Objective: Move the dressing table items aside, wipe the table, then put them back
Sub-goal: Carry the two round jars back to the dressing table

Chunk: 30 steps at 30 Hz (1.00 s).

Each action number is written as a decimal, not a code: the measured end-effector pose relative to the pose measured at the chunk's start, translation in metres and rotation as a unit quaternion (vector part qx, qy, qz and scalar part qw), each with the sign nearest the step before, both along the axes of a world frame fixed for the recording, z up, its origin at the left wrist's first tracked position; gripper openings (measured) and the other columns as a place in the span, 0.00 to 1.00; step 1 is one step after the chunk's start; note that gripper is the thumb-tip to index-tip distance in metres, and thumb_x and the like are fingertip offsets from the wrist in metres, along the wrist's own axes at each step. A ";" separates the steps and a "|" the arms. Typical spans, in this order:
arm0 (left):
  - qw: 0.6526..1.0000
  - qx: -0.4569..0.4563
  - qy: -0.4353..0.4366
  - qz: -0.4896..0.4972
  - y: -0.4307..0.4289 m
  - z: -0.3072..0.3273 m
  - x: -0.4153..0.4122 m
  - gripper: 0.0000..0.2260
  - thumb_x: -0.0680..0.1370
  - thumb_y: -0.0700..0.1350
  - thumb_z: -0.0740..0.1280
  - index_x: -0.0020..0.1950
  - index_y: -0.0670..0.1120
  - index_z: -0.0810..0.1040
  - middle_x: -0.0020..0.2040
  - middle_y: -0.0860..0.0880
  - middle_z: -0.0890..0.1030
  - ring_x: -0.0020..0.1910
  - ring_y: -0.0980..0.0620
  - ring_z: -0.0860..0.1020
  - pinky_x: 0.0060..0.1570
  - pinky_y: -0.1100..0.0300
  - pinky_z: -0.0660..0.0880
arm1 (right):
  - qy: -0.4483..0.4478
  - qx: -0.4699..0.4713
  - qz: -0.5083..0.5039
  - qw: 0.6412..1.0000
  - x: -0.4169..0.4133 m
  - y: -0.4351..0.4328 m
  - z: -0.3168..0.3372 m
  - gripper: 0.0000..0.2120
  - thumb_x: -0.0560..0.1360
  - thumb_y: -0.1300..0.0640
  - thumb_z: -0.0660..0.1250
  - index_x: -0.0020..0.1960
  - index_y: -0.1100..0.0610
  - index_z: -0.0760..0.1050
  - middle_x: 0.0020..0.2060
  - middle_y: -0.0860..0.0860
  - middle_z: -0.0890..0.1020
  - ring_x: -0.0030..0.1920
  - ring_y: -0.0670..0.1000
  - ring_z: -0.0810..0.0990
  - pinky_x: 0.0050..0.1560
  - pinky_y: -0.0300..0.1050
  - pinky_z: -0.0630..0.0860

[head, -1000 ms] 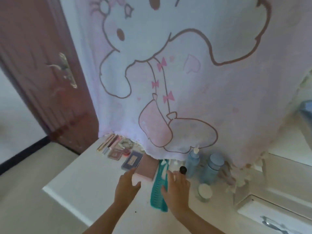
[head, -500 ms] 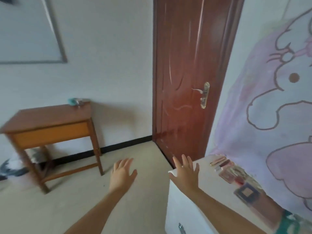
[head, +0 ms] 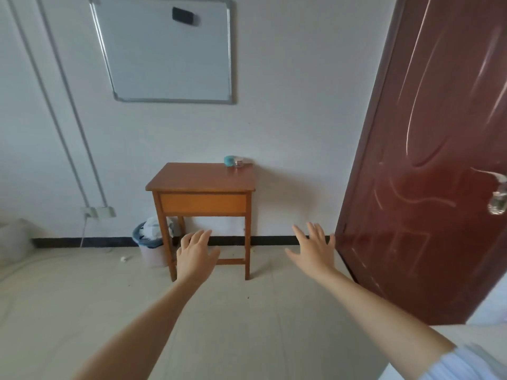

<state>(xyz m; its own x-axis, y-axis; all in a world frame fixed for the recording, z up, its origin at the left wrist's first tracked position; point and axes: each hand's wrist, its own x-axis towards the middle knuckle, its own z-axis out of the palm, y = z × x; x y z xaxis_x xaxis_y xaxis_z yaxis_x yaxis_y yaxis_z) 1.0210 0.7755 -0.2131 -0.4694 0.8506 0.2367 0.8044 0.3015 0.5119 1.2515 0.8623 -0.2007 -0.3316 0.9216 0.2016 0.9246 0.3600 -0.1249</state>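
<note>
Dressing table (head: pixel 482 334) barely in shot, only a white corner at bottom right, none of its items showing. Facing a small wooden table (head: pixel 203 178) against the far wall instead, with a teal pot (head: pixel 228 161) and a clear jar (head: pixel 239 162) at its back edge. Could be stuff already carried over, can't tell tbh. Left hand (head: pixel 196 255) and right hand (head: pixel 312 249) out in front, fingers spread, holding nothing. No cloth anywhere in view. Guessing somewhere in the moving-aside stage, so wiping and putting back likely yet to do.
</note>
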 end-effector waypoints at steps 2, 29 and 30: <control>1.000 -0.001 -0.004 0.000 0.015 0.001 -0.010 0.22 0.79 0.49 0.60 0.72 0.48 0.62 0.73 0.50 0.64 0.73 0.48 0.55 0.72 0.48 0.57 | -0.001 -0.001 -0.002 1.000 -0.013 0.021 0.001 0.29 0.77 0.41 0.57 0.74 0.47 0.52 0.75 0.54 0.53 0.75 0.54 0.47 0.72 0.61 0.47; 0.989 0.030 -0.086 0.116 0.359 -0.011 -0.194 0.22 0.79 0.47 0.61 0.72 0.48 0.62 0.72 0.49 0.65 0.72 0.48 0.57 0.69 0.51 0.59 | -0.005 -0.039 0.156 0.987 -0.236 0.403 -0.008 0.28 0.78 0.43 0.56 0.74 0.49 0.53 0.76 0.53 0.51 0.76 0.54 0.47 0.73 0.55 0.49; 0.990 0.029 -0.085 0.112 0.371 -0.011 -0.207 0.22 0.79 0.47 0.60 0.72 0.48 0.62 0.72 0.49 0.65 0.72 0.48 0.57 0.69 0.50 0.59 | -0.005 -0.038 0.154 0.987 -0.246 0.413 -0.009 0.28 0.78 0.43 0.56 0.74 0.49 0.53 0.76 0.53 0.51 0.76 0.54 0.47 0.73 0.55 0.49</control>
